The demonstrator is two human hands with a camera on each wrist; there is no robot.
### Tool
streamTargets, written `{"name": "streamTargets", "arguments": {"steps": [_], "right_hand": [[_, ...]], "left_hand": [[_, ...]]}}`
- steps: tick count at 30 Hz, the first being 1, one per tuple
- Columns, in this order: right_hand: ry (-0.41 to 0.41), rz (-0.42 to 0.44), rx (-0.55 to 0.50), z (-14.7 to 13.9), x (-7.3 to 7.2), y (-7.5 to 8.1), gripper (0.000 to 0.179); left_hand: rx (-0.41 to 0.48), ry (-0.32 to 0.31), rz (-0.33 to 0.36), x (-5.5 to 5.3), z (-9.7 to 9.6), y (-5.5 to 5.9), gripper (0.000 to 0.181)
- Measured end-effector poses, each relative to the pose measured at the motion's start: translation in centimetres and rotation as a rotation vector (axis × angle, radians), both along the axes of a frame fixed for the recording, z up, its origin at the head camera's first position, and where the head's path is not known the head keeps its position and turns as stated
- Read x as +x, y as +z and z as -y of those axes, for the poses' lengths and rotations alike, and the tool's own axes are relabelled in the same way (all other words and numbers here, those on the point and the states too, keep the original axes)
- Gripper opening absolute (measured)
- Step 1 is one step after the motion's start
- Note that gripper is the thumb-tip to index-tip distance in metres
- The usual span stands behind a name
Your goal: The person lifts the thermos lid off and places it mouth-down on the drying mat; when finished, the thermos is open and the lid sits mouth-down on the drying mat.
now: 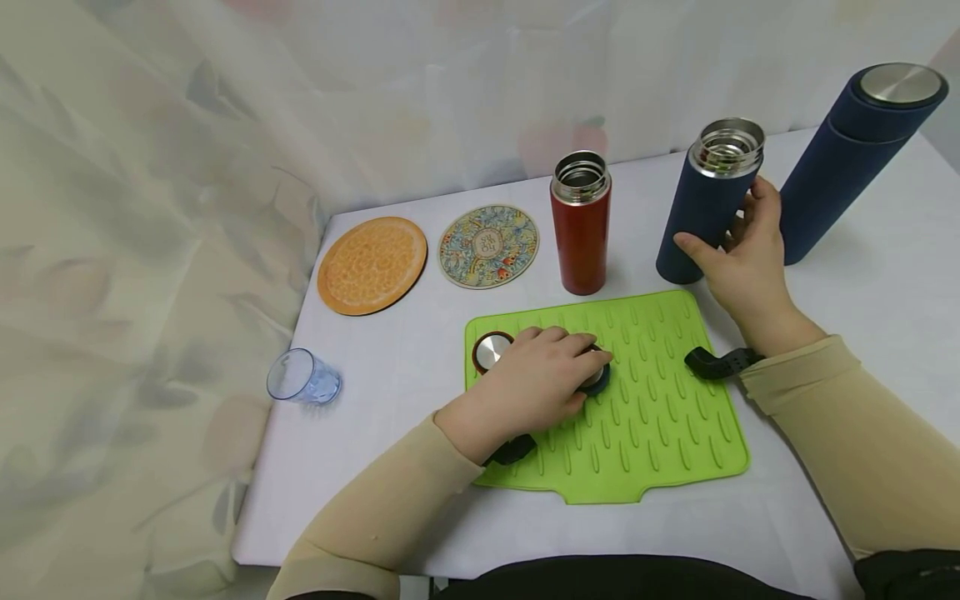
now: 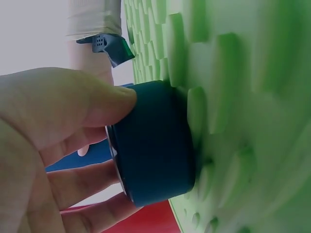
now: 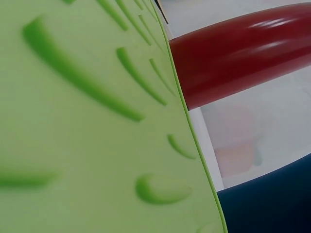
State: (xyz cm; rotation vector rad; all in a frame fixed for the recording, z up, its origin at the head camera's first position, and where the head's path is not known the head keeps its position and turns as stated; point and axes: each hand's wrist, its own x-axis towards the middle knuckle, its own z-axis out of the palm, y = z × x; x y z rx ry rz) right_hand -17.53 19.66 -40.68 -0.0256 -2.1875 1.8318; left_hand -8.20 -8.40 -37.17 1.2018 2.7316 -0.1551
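My left hand (image 1: 532, 379) grips a dark blue thermos lid (image 2: 155, 145) that sits on the green ribbed mat (image 1: 660, 425), thumb on one side and fingers on the other. Beside that hand lies a second lid (image 1: 492, 351), steel-topped with a red rim, partly covered. Behind the mat's far right corner, my right hand (image 1: 746, 271) holds an uncapped navy thermos (image 1: 701, 217) round its lower body; the thermos stands on the table. To its left an uncapped red thermos (image 1: 581, 237) stands upright, its steel mouth showing.
A taller capped navy thermos (image 1: 847, 167) stands just right of my right hand. At the left are an orange round coaster (image 1: 372, 265), a patterned round coaster (image 1: 489, 247) and a blue glass (image 1: 306, 379) near the table's left edge. A curtain hangs behind.
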Motion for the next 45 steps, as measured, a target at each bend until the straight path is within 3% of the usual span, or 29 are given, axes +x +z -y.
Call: {"name": "streamTargets", "arguments": {"steps": [13, 17, 22, 25, 32, 35, 38, 40, 45], "right_hand": [[-0.036, 0.086, 0.076, 0.0, 0.1, 0.3, 0.097], [-0.061, 0.063, 0.073, 0.0, 0.5, 0.7, 0.096], [-0.124, -0.047, 0.052, -0.1, 0.7, 1.5, 0.089], [-0.189, -0.135, 0.045, -0.2, 0.8, 1.9, 0.078], [-0.389, -0.407, 0.016, -0.3, 1.4, 3.5, 0.029], [-0.514, -0.470, -0.010, -0.5, 1.7, 4.3, 0.018], [-0.630, -0.425, 0.027, -1.4, 1.9, 4.9, 0.026], [-0.676, -0.337, 0.091, -2.2, 2.0, 5.1, 0.043], [-0.648, -0.131, 0.158, -4.0, 1.5, 4.6, 0.087]], "left_hand": [[-0.010, 0.031, 0.069, 0.2, 0.0, 0.0, 0.064], [-0.001, 0.046, 0.090, 0.2, 0.1, 0.1, 0.066], [0.029, 0.056, 0.077, 0.2, 0.4, 0.5, 0.061], [0.091, 0.043, 0.050, 0.2, 0.6, 1.0, 0.052], [0.402, -0.061, -0.090, 0.3, 1.4, 1.9, 0.024], [0.509, -0.092, -0.153, 0.6, 1.7, 2.2, 0.020], [0.558, -0.110, -0.211, 0.8, 1.8, 2.6, 0.020], [0.575, -0.118, -0.235, 0.9, 1.9, 2.9, 0.020], [0.639, -0.129, -0.269, 0.9, 2.0, 3.3, 0.019]]}}
